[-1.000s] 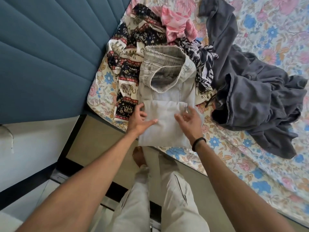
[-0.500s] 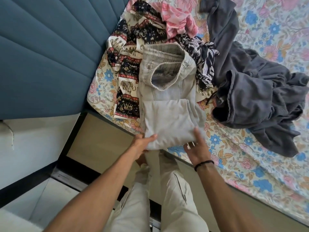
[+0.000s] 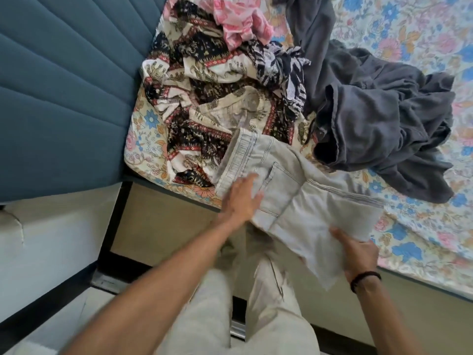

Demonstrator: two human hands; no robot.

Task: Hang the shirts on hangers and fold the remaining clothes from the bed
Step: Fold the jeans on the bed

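1. I see the jeans (image 3: 289, 190), pale grey and folded into a thick bundle, at the near edge of the bed (image 3: 422, 237), partly overhanging it toward me.
2. My left hand (image 3: 242, 198) lies flat on the waistband end of the jeans, fingers straight and close together, palm down on the cloth.
3. My right hand (image 3: 358, 254) holds the near corner of the folded legs: the thumb sits on top of the fabric, and the fingers seem to be curled underneath, though the cloth hides them and I cannot be sure.
4. A dark band (image 3: 364, 279) circles my right wrist.
5. The back pocket and its stitching face up between my two hands.
6. Just behind the jeans lies the elephant print (image 3: 194, 73), crumpled, touching the waistband.
7. A pink garment (image 3: 240, 24) sits on the far end of that print, and a black-and-white piece (image 3: 284, 70) lies beside it to the right.
8. A dark grey garment (image 3: 384, 119) is heaped to the right of the pile, its near edge just beside the jeans.
9. The blue headboard (image 3: 66, 93) fills the left of the view.
10. The floral sheet (image 3: 409, 34) covers the bed under all the clothes.
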